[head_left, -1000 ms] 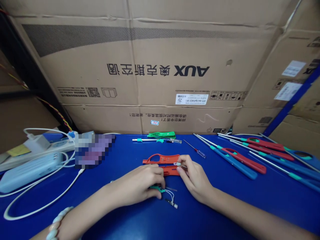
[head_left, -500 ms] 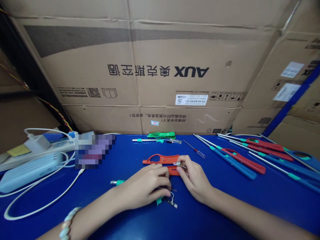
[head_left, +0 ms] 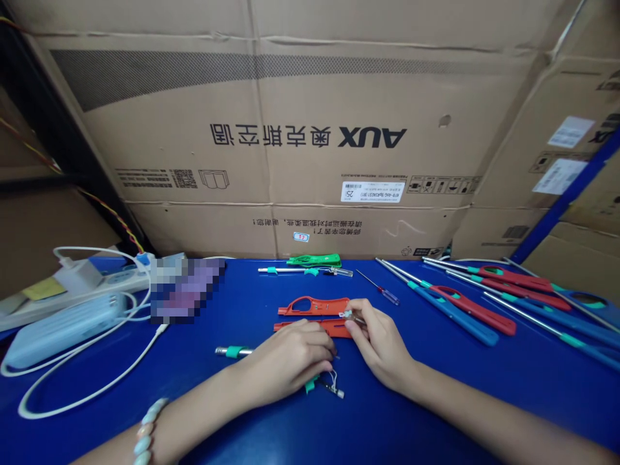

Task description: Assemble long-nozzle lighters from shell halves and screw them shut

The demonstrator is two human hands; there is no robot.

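My right hand [head_left: 378,336] pinches a small lighter fuel tank [head_left: 347,315] between thumb and fingers, its pale tip pointing left over the lighter casing. Two orange-red casing halves lie side by side: the far half [head_left: 317,306] shows its hollow inside, while the near half [head_left: 285,327] is partly covered by my hands. My left hand [head_left: 303,355] is closed, its fingers curled low; whatever they grip is hidden. Beneath it lies a metal lighter tube [head_left: 220,351] with teal clips, and a white wire with a small end piece [head_left: 340,393] sticks out by the thumb.
Behind the casing lie a green lighter casing [head_left: 314,260], another metal tube [head_left: 285,270] and a screwdriver [head_left: 387,296]. Several long lighters [head_left: 465,320] fill the right side. At left are a power bank [head_left: 62,332], a power strip [head_left: 113,282] and cables. A cardboard wall [head_left: 290,84] closes the back.
My left hand has shifted slightly, uncovering more of the near casing half. My right hand still holds the fuel tank at about the same place. The view has shifted a little.
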